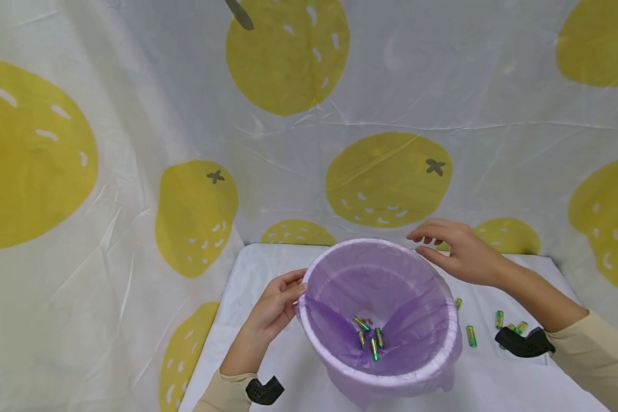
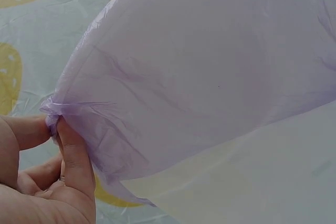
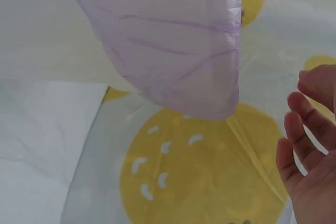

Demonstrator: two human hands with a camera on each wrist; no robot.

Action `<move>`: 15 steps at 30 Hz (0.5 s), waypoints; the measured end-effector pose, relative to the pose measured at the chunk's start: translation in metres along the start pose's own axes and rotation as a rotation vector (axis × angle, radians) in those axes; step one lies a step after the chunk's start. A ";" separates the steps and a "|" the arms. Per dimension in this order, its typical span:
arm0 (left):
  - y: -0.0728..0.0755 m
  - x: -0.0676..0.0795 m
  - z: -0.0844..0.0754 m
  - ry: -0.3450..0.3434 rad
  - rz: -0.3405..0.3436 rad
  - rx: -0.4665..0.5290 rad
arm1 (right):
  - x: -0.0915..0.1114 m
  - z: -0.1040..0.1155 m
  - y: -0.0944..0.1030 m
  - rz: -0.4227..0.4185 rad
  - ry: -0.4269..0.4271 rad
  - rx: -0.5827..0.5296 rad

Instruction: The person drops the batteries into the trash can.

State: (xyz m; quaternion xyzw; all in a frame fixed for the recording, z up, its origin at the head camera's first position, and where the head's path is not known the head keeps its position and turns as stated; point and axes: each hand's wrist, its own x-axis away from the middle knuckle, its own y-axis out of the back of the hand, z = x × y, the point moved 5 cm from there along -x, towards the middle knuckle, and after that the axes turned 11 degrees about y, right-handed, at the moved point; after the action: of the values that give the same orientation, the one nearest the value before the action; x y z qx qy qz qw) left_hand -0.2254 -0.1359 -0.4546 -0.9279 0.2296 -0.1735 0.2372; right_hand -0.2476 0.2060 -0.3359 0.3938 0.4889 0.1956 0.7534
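Note:
A round bin lined with a purple plastic bag is tilted so that its mouth faces me in the head view. Several green-and-gold batteries lie at its bottom. At the rim's left side my left hand pinches the bag's folded edge between thumb and fingers; the left wrist view shows the gathered plastic there. Off the rim's upper right, my right hand is held with loosely bent fingers and nothing in them. In the right wrist view, a gap separates that hand from the bag's overhang.
More batteries lie on the white-covered table right of the bin, some partly hidden by the right wrist's black camera mount. A pale curtain with yellow fruit prints stands behind and to the left.

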 end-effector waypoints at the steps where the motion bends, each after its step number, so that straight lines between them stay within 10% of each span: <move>1: 0.000 0.000 0.000 0.000 0.000 0.000 | 0.002 0.000 0.001 -0.002 -0.007 0.007; 15: 0.006 0.001 -0.001 -0.010 -0.003 0.007 | 0.027 -0.011 0.007 -0.059 -0.042 0.029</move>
State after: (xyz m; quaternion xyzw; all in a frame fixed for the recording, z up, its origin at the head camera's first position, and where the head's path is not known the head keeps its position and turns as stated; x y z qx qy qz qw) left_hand -0.2272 -0.1418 -0.4568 -0.9282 0.2262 -0.1703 0.2414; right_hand -0.2447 0.2329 -0.3485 0.3939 0.4874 0.1578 0.7631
